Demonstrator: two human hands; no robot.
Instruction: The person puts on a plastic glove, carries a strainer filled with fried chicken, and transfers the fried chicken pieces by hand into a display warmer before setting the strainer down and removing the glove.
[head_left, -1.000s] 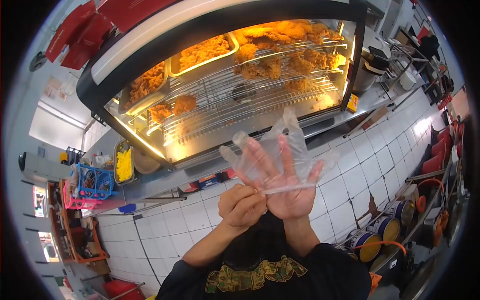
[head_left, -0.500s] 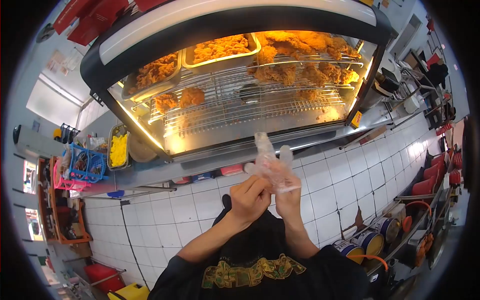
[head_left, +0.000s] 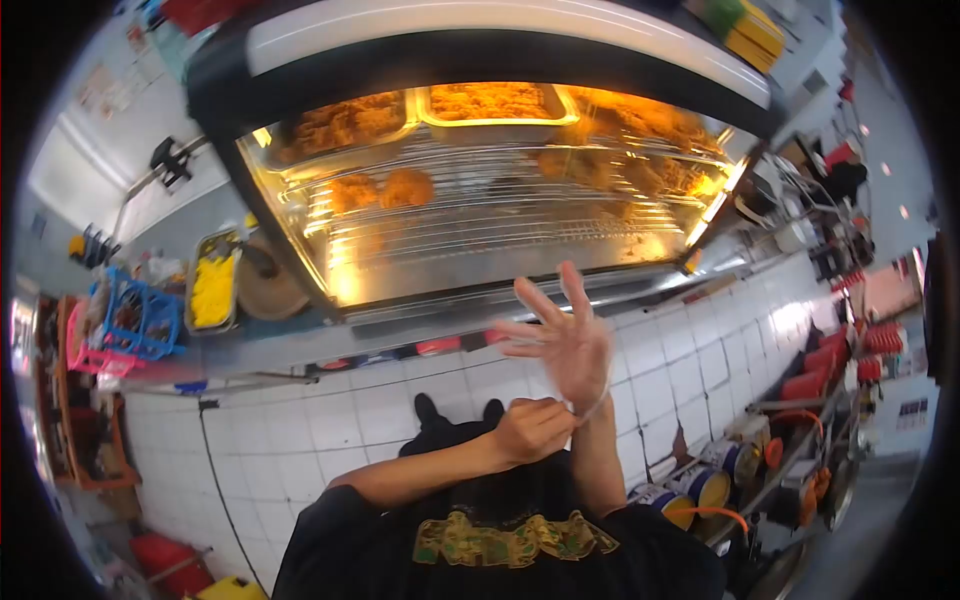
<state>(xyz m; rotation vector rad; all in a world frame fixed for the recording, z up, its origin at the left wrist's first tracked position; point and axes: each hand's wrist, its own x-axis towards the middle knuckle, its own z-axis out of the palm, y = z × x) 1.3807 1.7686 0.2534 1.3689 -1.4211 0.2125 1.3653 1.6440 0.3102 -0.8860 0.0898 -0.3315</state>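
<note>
Clear glove point(head_left: 590, 372), worn, cuff pinched

Left hand point(head_left: 535, 430), 5 o'clock: gripping cuff point(head_left: 598, 407) at wrist, apparently for tension. Right hand point(head_left: 574, 352), 4 o'clock: gloved, empty, fingers spread, likely easing fit. Lit cabinet point(head_left: 500, 60), 12 o'clock: fried pieces point(head_left: 407, 188) on wire racks point(head_left: 480, 215).

A black-framed, lit display cabinet point(head_left: 400, 55) stands on a grey metal bench point(head_left: 240, 352), with golden-brown fried pieces point(head_left: 407, 188) on its wire racks point(head_left: 470, 222). Left of the cabinet sits a metal tray of yellow food point(head_left: 213, 292). In front of the cabinet, the right grip point(head_left: 578, 350) is raised, fingers spread, in a clear plastic glove point(head_left: 602, 398); the left grip point(head_left: 535, 430) pinches at its cuff.
</note>
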